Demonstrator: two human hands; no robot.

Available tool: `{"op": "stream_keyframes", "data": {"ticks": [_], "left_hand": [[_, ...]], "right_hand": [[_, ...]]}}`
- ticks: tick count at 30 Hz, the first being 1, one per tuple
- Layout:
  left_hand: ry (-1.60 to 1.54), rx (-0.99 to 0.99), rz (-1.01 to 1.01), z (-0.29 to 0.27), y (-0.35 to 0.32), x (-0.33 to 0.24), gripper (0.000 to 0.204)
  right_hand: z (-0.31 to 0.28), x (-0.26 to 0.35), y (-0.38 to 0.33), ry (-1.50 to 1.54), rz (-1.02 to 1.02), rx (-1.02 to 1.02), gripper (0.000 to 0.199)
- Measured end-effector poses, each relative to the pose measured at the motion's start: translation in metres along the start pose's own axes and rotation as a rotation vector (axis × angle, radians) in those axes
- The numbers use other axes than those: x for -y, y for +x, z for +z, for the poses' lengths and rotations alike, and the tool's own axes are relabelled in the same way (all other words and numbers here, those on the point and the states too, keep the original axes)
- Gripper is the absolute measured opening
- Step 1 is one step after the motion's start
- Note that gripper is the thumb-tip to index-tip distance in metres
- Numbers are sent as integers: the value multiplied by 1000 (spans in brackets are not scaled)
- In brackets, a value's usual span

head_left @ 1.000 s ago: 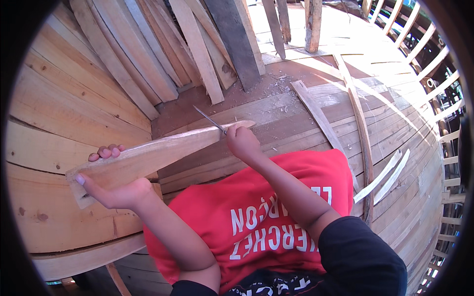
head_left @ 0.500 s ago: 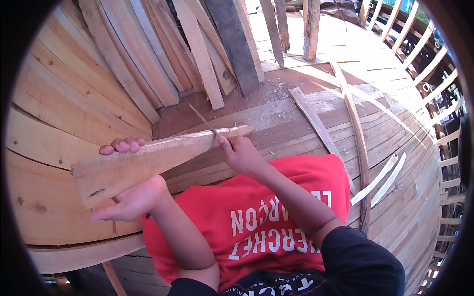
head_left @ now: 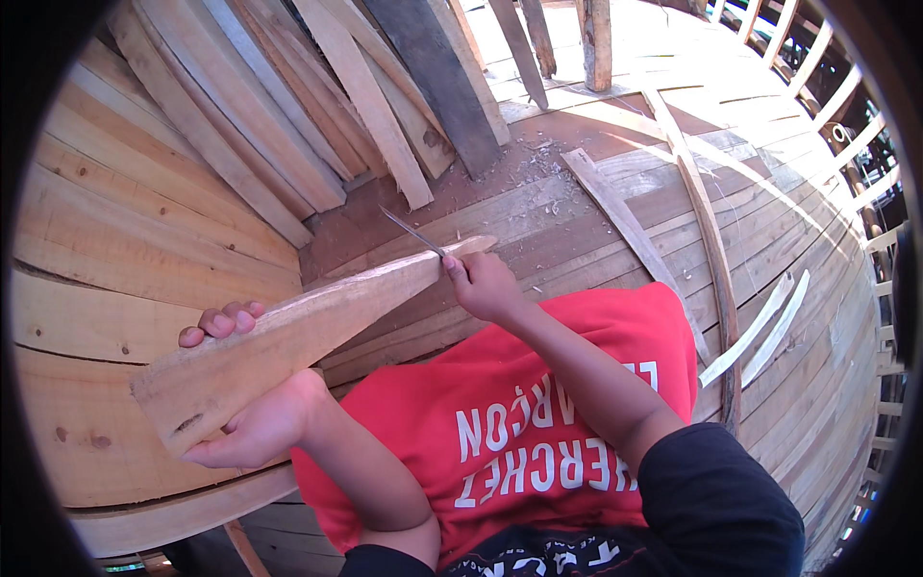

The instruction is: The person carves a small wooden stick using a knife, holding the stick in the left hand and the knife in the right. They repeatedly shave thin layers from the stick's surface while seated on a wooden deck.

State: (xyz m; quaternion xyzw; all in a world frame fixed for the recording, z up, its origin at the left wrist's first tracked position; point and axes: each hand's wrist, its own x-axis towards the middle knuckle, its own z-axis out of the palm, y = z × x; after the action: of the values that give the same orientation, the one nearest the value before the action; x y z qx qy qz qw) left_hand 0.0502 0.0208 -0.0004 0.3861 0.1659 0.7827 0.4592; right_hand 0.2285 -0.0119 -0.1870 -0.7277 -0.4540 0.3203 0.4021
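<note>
A tapered wooden board [head_left: 288, 351] slants in front of me, wide at the left and narrow at the right. My left hand [head_left: 269, 418] is wrapped round its wide part, with the palm on the near side and the fingertips over the far edge. My right hand [head_left: 487, 287] grips a knife [head_left: 413, 233] by its handle, which the fingers hide. Its thin blade lies across the board's upper edge close to the narrow tip, pointing away and to the left. Along that edge runs a paler, freshly cut strip.
Several planks [head_left: 279, 106] lean upright at the far left, beside a curved plank wall [head_left: 87, 385]. Shavings [head_left: 548, 173] litter the plank floor [head_left: 654, 240]. Long strips [head_left: 702, 212] and two pale curved offcuts [head_left: 777, 327] lie to the right. Red cloth [head_left: 558, 385] covers my lap.
The knife has slid a little toward the board's narrow tip. The board's wide end and my left hand sit lower in view, and the whole scene has shifted slightly.
</note>
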Motion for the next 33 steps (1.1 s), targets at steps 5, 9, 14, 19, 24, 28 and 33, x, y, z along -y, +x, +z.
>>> {"op": "stream_keyframes", "data": {"ticks": [5, 9, 14, 19, 24, 28, 33], "left_hand": [[40, -45, 37, -8, 4, 0, 68], [35, -20, 44, -1, 2, 2, 69], [56, -67, 51, -11, 5, 2, 74], [-51, 21, -8, -6, -2, 1, 78], [-56, 39, -29, -6, -8, 1, 81], [-49, 41, 6, -10, -4, 3, 84], [-101, 79, -5, -5, -10, 1, 87]], "right_hand": [[14, 41, -31, 29, -117, -43, 59], [-1, -6, 2, 49, 78, 81, 58], [9, 24, -11, -17, 86, -44, 61], [1, 15, 1, -84, 266, -140, 55], [1, -3, -1, -119, 221, -157, 54], [-6, 31, -11, -146, 194, -119, 52], [5, -4, 4, -103, 185, -212, 52]]}}
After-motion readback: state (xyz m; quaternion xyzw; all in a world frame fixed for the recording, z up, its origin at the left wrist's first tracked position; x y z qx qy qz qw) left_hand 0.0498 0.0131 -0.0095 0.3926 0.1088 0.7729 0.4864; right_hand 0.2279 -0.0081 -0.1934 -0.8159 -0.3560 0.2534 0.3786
